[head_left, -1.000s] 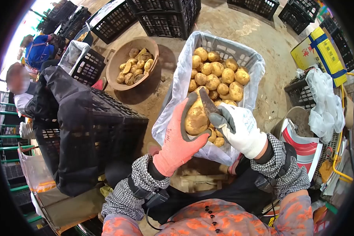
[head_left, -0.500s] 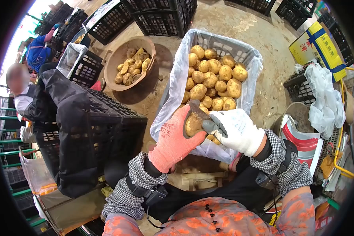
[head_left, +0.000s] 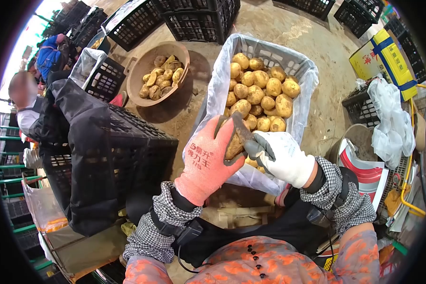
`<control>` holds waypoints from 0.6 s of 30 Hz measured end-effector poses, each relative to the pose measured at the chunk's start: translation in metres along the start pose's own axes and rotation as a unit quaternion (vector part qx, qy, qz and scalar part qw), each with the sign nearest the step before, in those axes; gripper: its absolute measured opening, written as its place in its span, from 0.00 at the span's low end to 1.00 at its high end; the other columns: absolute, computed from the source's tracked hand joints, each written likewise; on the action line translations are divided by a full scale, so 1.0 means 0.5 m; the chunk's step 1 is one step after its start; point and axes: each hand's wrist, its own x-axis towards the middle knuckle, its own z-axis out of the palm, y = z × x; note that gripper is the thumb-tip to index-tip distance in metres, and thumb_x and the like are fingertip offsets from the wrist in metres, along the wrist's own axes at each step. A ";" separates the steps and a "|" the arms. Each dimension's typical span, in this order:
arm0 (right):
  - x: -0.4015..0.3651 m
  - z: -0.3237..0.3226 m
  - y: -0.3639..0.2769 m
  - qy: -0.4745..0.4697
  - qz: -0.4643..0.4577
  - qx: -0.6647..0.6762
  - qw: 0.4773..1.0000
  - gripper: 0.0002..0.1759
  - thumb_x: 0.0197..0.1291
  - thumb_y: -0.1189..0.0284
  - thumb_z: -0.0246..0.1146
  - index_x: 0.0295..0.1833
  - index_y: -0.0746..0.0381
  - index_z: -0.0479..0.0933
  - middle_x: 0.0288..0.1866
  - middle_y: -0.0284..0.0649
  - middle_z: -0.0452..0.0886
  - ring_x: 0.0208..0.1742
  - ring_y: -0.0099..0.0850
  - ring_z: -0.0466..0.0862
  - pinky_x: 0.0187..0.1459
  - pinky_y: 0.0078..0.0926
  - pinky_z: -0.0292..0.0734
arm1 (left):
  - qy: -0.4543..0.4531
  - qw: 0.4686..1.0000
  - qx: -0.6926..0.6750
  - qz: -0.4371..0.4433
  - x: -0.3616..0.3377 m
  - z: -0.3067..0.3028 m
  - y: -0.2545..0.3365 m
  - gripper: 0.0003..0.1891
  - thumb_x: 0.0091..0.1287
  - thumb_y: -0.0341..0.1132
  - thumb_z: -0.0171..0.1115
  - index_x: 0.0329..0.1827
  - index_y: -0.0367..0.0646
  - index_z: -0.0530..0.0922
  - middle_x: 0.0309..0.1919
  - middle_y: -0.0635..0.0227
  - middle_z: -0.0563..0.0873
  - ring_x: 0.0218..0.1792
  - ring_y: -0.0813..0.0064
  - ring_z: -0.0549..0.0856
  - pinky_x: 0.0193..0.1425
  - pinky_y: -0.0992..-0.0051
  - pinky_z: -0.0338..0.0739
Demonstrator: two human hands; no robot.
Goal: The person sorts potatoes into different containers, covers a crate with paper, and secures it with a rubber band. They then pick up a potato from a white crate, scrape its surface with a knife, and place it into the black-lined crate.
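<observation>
My left hand, in a pink glove with dark fingertips, is wrapped round a potato over the near edge of a lined crate. My right hand, in a white glove with grey fingertips, grips a flat, dirt-brown blade-like tool that lies against the potato. The tool's handle is hidden in the fingers. Just beyond both hands, potatoes fill the crate, which has a translucent plastic liner.
A round brown basin with potatoes, some cut, stands ahead left. Black crates with dark cloth are at left, near a seated person. Another person is farther back. At right are plastic bags and a yellow box.
My left hand has turned, its back now facing up more and its fingers spread further along the potato. The tool stands steeper against the potato. The view has shifted slightly.
</observation>
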 end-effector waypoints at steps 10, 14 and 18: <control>0.009 -0.016 -0.031 -0.038 0.161 0.197 0.966 0.17 0.69 0.59 0.54 0.36 0.62 0.75 0.25 0.48 0.77 0.28 0.50 0.78 0.30 0.39 0.72 | -0.036 0.805 -0.563 -0.183 0.005 0.014 -0.004 0.42 0.49 0.27 0.72 0.71 0.42 0.64 0.62 0.62 0.74 0.57 0.74 0.77 0.58 0.72 0.74; -0.001 0.002 0.011 0.017 0.002 0.068 0.998 0.14 0.63 0.63 0.60 0.43 0.64 0.76 0.29 0.47 0.79 0.32 0.50 0.80 0.32 0.39 0.73 | -0.009 0.836 -0.529 -0.148 -0.003 0.030 -0.015 0.44 0.48 0.27 0.73 0.71 0.41 0.63 0.63 0.61 0.73 0.60 0.71 0.75 0.65 0.72 0.70; -0.006 0.010 0.012 0.012 0.004 0.027 1.000 0.14 0.60 0.65 0.61 0.45 0.65 0.75 0.30 0.47 0.80 0.32 0.49 0.81 0.33 0.38 0.74 | -0.007 0.932 -0.345 -0.109 -0.013 0.039 -0.026 0.44 0.47 0.30 0.73 0.71 0.39 0.63 0.63 0.56 0.72 0.64 0.63 0.73 0.69 0.68 0.66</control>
